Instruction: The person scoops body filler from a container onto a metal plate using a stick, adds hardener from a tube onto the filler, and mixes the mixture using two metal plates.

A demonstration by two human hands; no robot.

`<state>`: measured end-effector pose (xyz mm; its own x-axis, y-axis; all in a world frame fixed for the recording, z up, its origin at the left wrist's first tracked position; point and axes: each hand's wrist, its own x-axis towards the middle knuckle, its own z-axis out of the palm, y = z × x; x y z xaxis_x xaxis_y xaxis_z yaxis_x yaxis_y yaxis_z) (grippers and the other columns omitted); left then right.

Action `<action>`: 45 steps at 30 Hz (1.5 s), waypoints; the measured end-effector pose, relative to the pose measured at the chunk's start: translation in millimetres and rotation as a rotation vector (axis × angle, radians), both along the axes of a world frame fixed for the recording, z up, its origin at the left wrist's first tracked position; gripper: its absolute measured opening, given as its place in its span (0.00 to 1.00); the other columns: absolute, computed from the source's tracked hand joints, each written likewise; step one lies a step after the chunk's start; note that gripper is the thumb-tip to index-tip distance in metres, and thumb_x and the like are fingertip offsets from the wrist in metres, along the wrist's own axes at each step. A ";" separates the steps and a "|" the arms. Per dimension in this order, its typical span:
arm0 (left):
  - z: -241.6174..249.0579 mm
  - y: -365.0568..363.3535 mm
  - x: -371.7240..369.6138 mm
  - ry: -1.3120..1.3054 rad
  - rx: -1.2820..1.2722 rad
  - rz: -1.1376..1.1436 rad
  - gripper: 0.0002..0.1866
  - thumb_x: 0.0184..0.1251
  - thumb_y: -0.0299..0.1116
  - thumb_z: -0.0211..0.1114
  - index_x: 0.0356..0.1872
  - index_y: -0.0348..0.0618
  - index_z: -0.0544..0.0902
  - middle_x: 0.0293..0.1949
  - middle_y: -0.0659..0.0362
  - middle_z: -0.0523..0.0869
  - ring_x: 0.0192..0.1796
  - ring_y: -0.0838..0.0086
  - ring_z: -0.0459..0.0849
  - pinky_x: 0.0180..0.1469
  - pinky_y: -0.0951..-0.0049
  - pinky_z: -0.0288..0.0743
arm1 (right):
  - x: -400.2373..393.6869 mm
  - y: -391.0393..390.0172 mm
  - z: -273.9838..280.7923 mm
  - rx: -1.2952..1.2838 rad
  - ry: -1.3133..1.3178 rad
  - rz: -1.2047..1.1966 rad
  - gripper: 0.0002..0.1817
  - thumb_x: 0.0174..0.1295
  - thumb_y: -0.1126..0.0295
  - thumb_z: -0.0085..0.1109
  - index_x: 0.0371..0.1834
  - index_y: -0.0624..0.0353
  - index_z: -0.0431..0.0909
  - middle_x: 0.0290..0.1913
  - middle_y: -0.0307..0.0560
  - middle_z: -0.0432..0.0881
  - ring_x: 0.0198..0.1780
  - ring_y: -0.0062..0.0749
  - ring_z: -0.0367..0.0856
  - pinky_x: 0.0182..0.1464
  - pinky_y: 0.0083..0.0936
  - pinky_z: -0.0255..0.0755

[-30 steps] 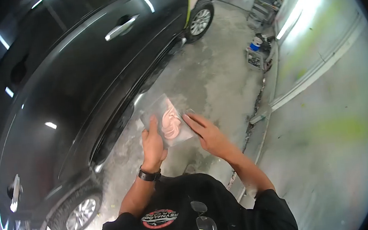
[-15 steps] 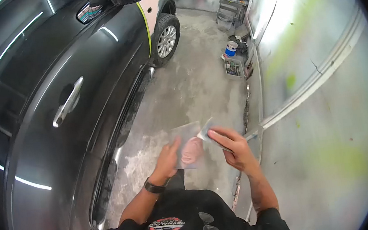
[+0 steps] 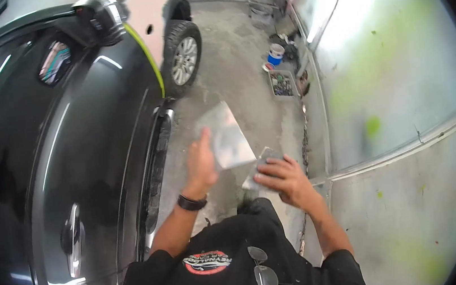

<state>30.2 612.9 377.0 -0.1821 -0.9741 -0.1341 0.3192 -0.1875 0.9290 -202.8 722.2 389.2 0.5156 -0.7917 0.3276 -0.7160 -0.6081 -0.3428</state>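
Observation:
My left hand (image 3: 201, 163), blurred and wearing a dark wristband, grips a flat pale mixing board (image 3: 231, 139) by its left edge, thumb over the face. The board is tilted, and its face looks shiny with light reflections. In my right hand (image 3: 288, 180) is a thin, flat grey filler spreader (image 3: 262, 160), fingers laid across its face. The spreader sits just by the board's lower right corner. Both hands are in front of my black shirt, over the concrete floor.
A black vehicle (image 3: 89, 148) runs along my left, with a pinkish front fender (image 3: 146, 24) and a yellow-green strip. A pale paint-spotted wall (image 3: 399, 190) stands on the right. Farther ahead are a tub of small items (image 3: 283, 84) and a blue-and-white container (image 3: 275, 55).
My view has shifted ahead along the vehicle. The board has moved up and turned; the pink filler seen on it before no longer shows clearly. The spreader has rotated beside the board's corner.

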 end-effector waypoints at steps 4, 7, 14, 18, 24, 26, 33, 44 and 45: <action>-26.5 -101.2 -53.3 0.494 0.278 -0.082 0.26 0.80 0.49 0.44 0.61 0.37 0.76 0.55 0.52 0.84 0.58 0.61 0.83 0.63 0.58 0.76 | -44.5 -96.3 8.3 -0.037 -0.557 -0.010 0.33 0.48 0.87 0.59 0.62 0.52 0.79 0.64 0.49 0.79 0.67 0.53 0.74 0.72 0.58 0.57; -32.0 -167.7 -107.1 0.722 0.380 -0.274 0.27 0.81 0.50 0.41 0.62 0.39 0.74 0.56 0.52 0.83 0.59 0.61 0.83 0.65 0.58 0.75 | -58.4 -177.1 15.6 -0.111 -0.817 0.018 0.32 0.47 0.85 0.63 0.62 0.57 0.79 0.66 0.55 0.76 0.71 0.58 0.69 0.73 0.58 0.55; -46.6 -311.3 -194.3 0.424 0.087 -0.190 0.24 0.78 0.48 0.54 0.62 0.39 0.75 0.52 0.57 0.84 0.53 0.69 0.85 0.56 0.63 0.81 | -140.6 -370.8 15.7 -0.112 -0.360 0.016 0.33 0.49 0.86 0.59 0.63 0.56 0.78 0.68 0.53 0.74 0.69 0.58 0.70 0.71 0.51 0.60; 8.3 -387.2 -215.5 0.634 0.148 0.053 0.19 0.76 0.45 0.59 0.56 0.42 0.79 0.48 0.62 0.86 0.46 0.74 0.87 0.48 0.69 0.83 | -196.5 -471.7 4.5 0.020 -0.085 -0.094 0.30 0.53 0.89 0.50 0.63 0.60 0.77 0.64 0.57 0.76 0.64 0.54 0.75 0.65 0.41 0.67; 11.5 -543.1 -245.4 0.351 -0.127 0.448 0.24 0.73 0.50 0.63 0.49 0.34 0.81 0.44 0.59 0.86 0.42 0.76 0.86 0.44 0.71 0.83 | -254.5 -597.7 -9.4 0.756 -1.016 -0.470 0.16 0.69 0.68 0.57 0.55 0.66 0.78 0.54 0.50 0.82 0.50 0.37 0.83 0.50 0.32 0.77; 16.1 -596.9 -256.0 0.573 0.164 0.374 0.26 0.72 0.52 0.64 0.47 0.33 0.81 0.43 0.59 0.86 0.41 0.76 0.85 0.42 0.72 0.81 | -224.8 -639.8 11.5 0.789 -1.572 -0.512 0.19 0.70 0.59 0.60 0.53 0.65 0.79 0.51 0.47 0.82 0.45 0.30 0.83 0.46 0.28 0.78; 25.4 -750.0 -328.6 0.040 0.307 0.156 0.26 0.70 0.54 0.65 0.41 0.34 0.81 0.37 0.61 0.84 0.35 0.82 0.79 0.34 0.77 0.76 | -327.2 -850.1 -3.6 0.535 -1.395 -0.804 0.20 0.66 0.63 0.65 0.56 0.66 0.78 0.49 0.47 0.84 0.46 0.30 0.84 0.49 0.27 0.77; 10.7 -1019.0 -399.4 0.176 0.285 0.107 0.25 0.76 0.52 0.57 0.52 0.35 0.78 0.43 0.57 0.86 0.41 0.75 0.85 0.42 0.74 0.80 | -376.3 -1063.8 11.1 0.028 0.080 -0.269 0.29 0.59 0.88 0.55 0.66 0.56 0.75 0.56 0.58 0.78 0.57 0.49 0.79 0.58 0.28 0.72; 23.3 -1042.2 -408.4 0.364 0.377 0.012 0.23 0.77 0.50 0.57 0.52 0.37 0.78 0.44 0.57 0.86 0.41 0.74 0.86 0.42 0.73 0.81 | -392.8 -1085.6 -3.4 0.108 -0.040 -0.271 0.26 0.62 0.88 0.50 0.65 0.59 0.75 0.59 0.57 0.78 0.59 0.49 0.78 0.62 0.29 0.70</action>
<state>-378.2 -429.3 400.3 -0.2708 -0.8727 -0.4063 0.6128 -0.4818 0.6264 -595.6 -363.4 385.9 0.2686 -0.9303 0.2498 -0.8319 -0.3548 -0.4267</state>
